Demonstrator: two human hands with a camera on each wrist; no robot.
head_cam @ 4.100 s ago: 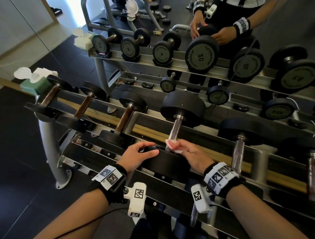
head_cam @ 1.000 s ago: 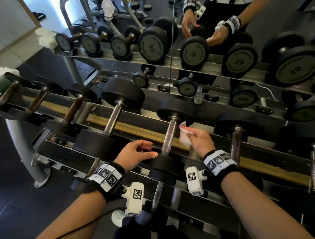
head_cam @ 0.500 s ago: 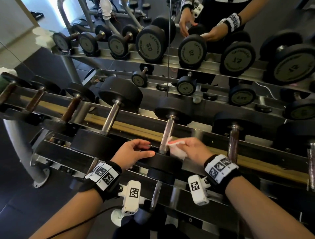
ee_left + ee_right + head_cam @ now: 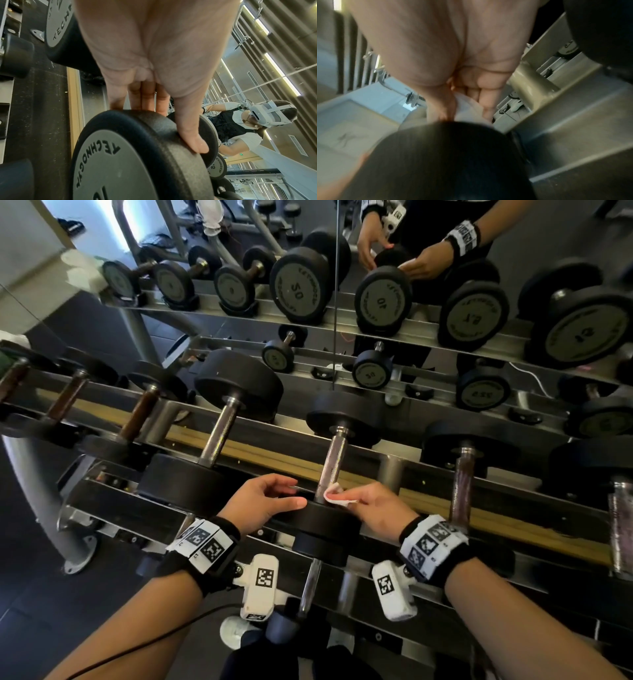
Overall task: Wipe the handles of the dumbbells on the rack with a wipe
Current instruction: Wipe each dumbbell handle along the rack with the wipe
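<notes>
In the head view a dumbbell lies on the rack's (image 4: 507,525) top tier with its steel handle (image 4: 335,460) pointing away from me. My right hand (image 4: 371,505) pinches a white wipe (image 4: 333,495) against the handle's near end, just above the near black head (image 4: 322,523). My left hand (image 4: 270,501) rests on that head, thumb along the rim. The left wrist view shows the left hand (image 4: 164,113) with its fingers reaching straight over the head (image 4: 137,155). The blurred right wrist view shows the right hand (image 4: 467,106) with the wipe (image 4: 467,113) held between thumb and fingers, above the head (image 4: 445,162).
Neighbouring dumbbells lie to either side, a bigger one on the left (image 4: 219,436) and one with a worn handle on the right (image 4: 462,484). A lower tier holds another handle (image 4: 310,587). A mirror (image 4: 376,302) behind reflects the rack and my hands.
Four seconds ago both hands were at the bigger dumbbell to the left. Over the last second my right hand slid the wipe down this handle toward the near head; the left hand stayed.
</notes>
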